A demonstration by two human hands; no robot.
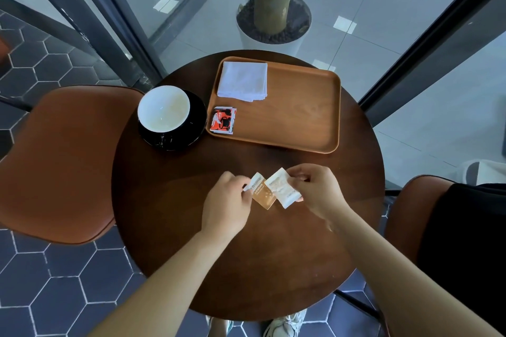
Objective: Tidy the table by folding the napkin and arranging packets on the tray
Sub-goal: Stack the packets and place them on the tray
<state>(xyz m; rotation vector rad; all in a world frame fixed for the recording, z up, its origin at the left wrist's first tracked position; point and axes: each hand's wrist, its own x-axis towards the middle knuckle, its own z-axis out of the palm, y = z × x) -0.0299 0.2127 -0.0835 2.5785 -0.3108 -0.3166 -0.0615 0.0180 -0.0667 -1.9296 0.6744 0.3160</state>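
Observation:
On the round dark wooden table (191,241) lies a wooden tray (306,117). A folded white napkin (243,81) rests in the tray's far left corner, and a stack of red and black packets (223,120) sits in its near left corner. Above the table's middle, my left hand (227,205) pinches an orange and white packet (261,193) by its left end. My right hand (317,191) holds a white packet (283,189) by its right side. The two packets touch and slightly overlap.
An empty white cup (163,108) on a black saucer (194,128) stands left of the tray. Brown chairs flank the table at left (60,161) and right (410,213). A potted tree trunk (273,16) stands behind glass beyond the table.

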